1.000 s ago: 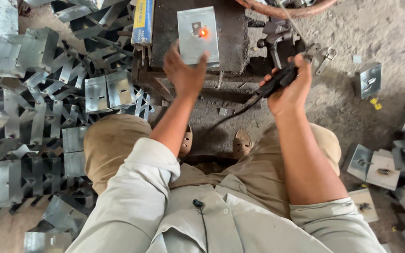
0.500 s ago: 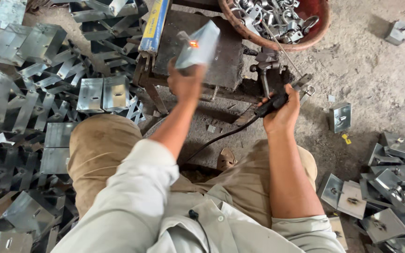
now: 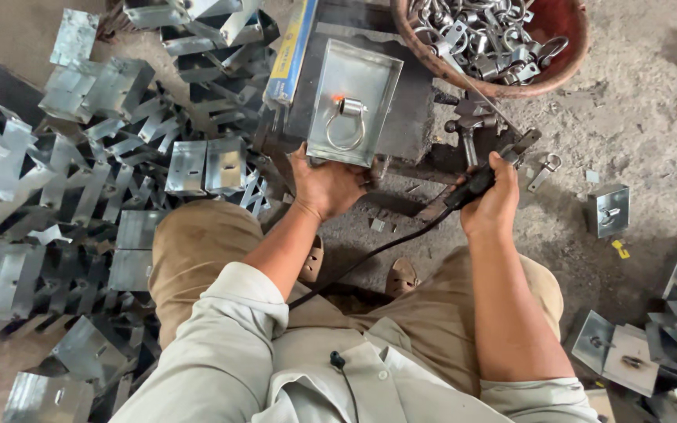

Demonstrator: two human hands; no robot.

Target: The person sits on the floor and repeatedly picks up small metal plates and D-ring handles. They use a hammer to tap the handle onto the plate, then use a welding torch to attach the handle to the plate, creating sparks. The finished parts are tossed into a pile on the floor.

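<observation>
The left hand (image 3: 329,186) has its fingers curled under the near edge of a shallow grey metal tray (image 3: 356,102), thumb on top, gripping it so the open face tilts up toward the camera. Just beyond those fingers, near the middle of the tray, a steel ring on a short stud (image 3: 346,121) shows a glowing orange spot at its top. The right hand (image 3: 495,205) is closed round the black handle of a welding holder (image 3: 473,182), its cable trailing back between the knees; the tip points away from the fingers toward a dark iron block (image 3: 421,117) under the tray. It looks like the checking step right after a tack: the joint reads as still hot, so the next move calls for keeping fingers at the rim, clear of the stud. Farther out from the right hand sits a red basin of loose rings (image 3: 503,43); left of the left hand lies a heap of folded grey brackets (image 3: 80,180)
</observation>
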